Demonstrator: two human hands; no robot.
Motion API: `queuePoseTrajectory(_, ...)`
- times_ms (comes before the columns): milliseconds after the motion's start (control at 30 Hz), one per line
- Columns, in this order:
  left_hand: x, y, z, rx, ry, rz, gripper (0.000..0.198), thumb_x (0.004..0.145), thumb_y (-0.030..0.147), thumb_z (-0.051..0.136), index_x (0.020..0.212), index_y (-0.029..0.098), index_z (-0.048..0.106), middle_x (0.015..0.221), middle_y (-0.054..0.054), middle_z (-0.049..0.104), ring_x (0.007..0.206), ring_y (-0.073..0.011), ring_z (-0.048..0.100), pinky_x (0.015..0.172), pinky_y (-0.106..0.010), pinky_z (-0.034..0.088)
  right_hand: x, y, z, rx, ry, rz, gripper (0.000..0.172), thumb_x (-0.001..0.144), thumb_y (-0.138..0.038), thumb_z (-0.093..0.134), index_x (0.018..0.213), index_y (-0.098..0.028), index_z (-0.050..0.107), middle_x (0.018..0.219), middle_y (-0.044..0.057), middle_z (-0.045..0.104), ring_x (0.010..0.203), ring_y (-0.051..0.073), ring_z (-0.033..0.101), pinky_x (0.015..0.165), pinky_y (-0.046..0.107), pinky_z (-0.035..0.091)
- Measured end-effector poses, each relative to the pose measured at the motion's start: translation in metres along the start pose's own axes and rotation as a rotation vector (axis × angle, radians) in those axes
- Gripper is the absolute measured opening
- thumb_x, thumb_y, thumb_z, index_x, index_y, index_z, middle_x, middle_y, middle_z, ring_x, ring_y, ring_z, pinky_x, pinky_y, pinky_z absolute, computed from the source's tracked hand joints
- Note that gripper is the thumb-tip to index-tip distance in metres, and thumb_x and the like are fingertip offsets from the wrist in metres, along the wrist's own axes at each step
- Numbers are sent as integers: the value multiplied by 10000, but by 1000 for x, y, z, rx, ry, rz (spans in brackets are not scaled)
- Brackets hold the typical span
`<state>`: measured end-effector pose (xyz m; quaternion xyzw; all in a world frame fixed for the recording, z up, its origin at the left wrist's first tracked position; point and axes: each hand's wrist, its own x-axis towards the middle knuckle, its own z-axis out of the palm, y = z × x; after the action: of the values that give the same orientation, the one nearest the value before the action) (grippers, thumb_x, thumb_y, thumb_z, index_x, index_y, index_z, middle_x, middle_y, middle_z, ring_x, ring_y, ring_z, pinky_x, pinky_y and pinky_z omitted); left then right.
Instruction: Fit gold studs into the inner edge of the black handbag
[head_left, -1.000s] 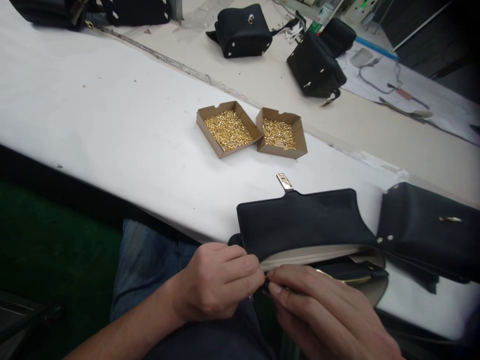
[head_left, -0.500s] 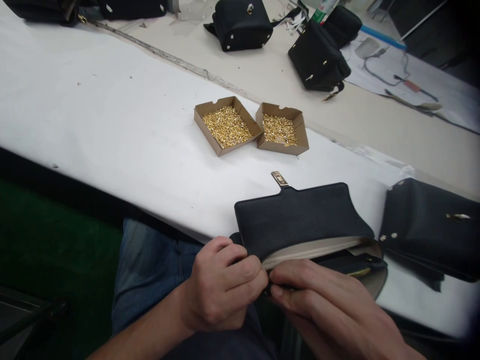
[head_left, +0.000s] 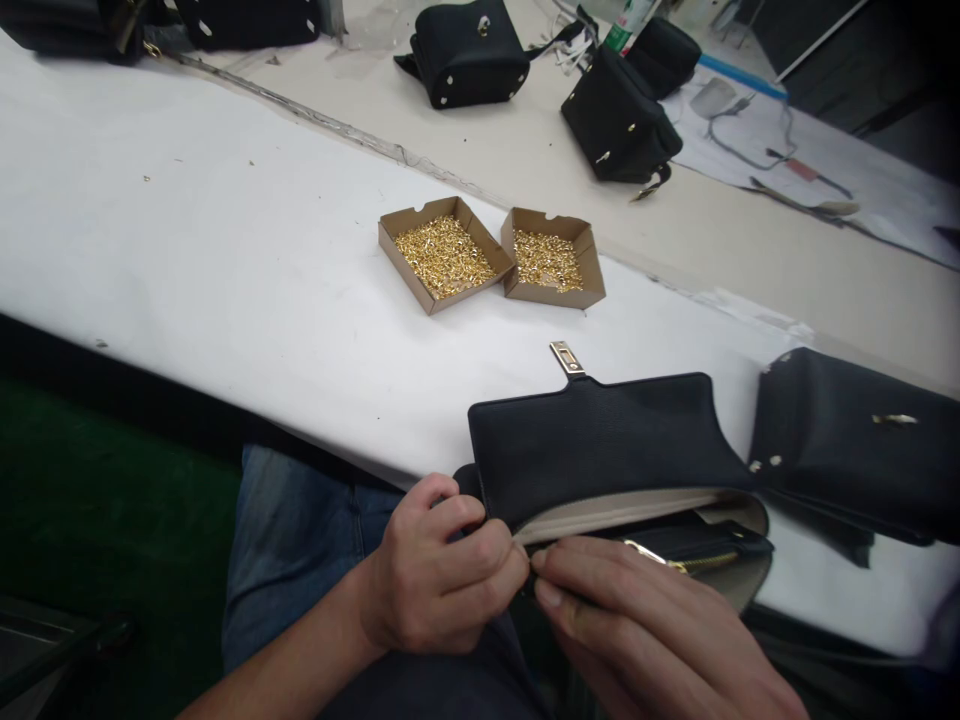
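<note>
At table edge [head_left: 315,405]: pinched black bag [head_left: 600,445] at near-left corner w/ L hand [head_left: 442,585] & R hand [head_left: 645,640], both curled tight, fingertips touching. Showed gold zip [head_left: 679,563] just right of grip, two rivet boxes [head_left: 472,293] well beyond.

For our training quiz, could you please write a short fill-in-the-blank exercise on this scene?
The left hand and the right hand pinch the near edge of an open bag, ____ in colour.
____ cardboard trays sit side by side on the white table.
The trays hold small ____-coloured metal parts.
Missing words: black; two; gold.
</note>
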<state>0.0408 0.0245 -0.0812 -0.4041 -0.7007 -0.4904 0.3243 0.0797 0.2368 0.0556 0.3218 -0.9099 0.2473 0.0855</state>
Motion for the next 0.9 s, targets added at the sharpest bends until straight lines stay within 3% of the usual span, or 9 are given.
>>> queuePoseTrajectory(233, -3, 12, 13, -98, 57, -120, 240, 1051, 28, 568, 1214, 80, 737, 958, -100, 748, 831, -205, 632, 706, -367, 517, 4, 6, -7, 57, -7, 28, 252, 1099, -8, 654, 977, -213, 733, 1064, 45, 854, 941, 148, 827, 854, 233, 677)
queuePoseTrajectory(400, 2, 12, 9, -38, -8, -77, 283, 1091, 36, 504, 1207, 60, 760, 958, -107, 749, 836, -210, 624, 764, -395, 502, 7, 13, -11, 74, -44, 25, 232, 1147, -60, 642, 1010, -218, 745, 1090, 26, 845, 968, 130, 821, 846, 226, 647)
queuePoseTrajectory(700, 1, 9, 9, 43, 6, 51, 265, 1079, 30, 512, 1115, 64, 773, 936, -84, 717, 851, -217, 661, 785, -417, 479, 8, 28, -11, 249, -157, -50, 212, 1152, -17, 609, 1040, -163, 714, 1049, 39, 781, 963, 140, 730, 911, 268, 604)
queuePoseTrajectory(900, 2, 7, 11, 30, 33, 55, 246, 1078, 36, 532, 1088, 79, 774, 841, -46, 654, 785, -210, 586, 751, -411, 488, 3, 24, -9, 216, -95, -68, 255, 1132, 18, 614, 994, -155, 741, 987, 48, 784, 927, 145, 743, 842, 290, 592)
